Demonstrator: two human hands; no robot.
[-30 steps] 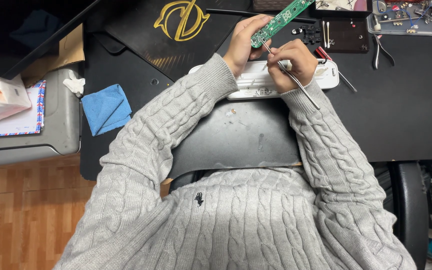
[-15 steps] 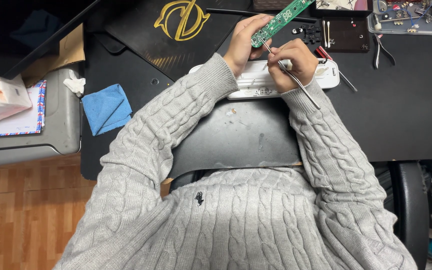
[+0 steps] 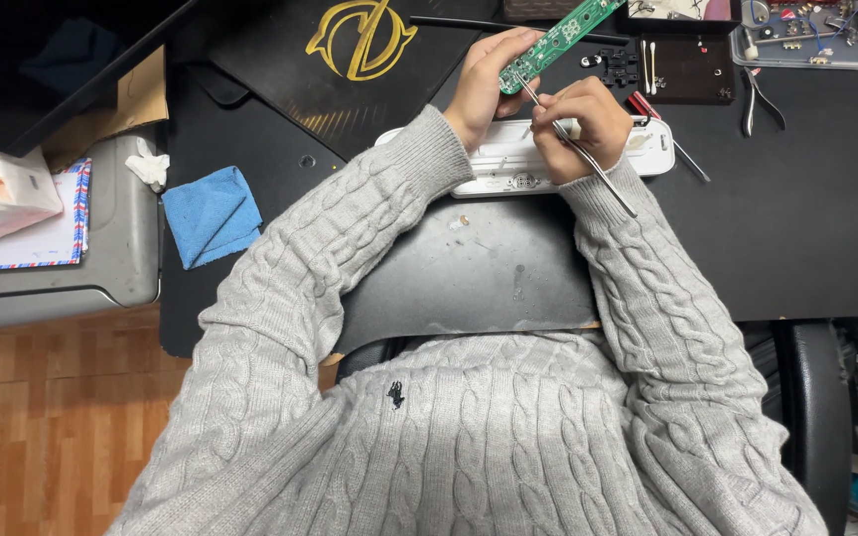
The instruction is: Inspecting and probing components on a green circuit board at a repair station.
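Observation:
My left hand (image 3: 487,84) grips the near end of a long green circuit board (image 3: 563,33), which slants up and to the right over the black desk. My right hand (image 3: 580,129) pinches metal tweezers (image 3: 576,147); their tips touch the board close to my left fingers. Right under both hands lies a long white plastic casing (image 3: 503,169), flat on the desk. Grey cable-knit sleeves cover both of my arms.
A blue cloth (image 3: 213,214) lies at the left of the black mat (image 3: 469,258). Pliers (image 3: 755,99), a dark parts tray (image 3: 685,67) and a tray of small components (image 3: 816,40) sit at the back right. A grey box (image 3: 116,258) with papers stands far left.

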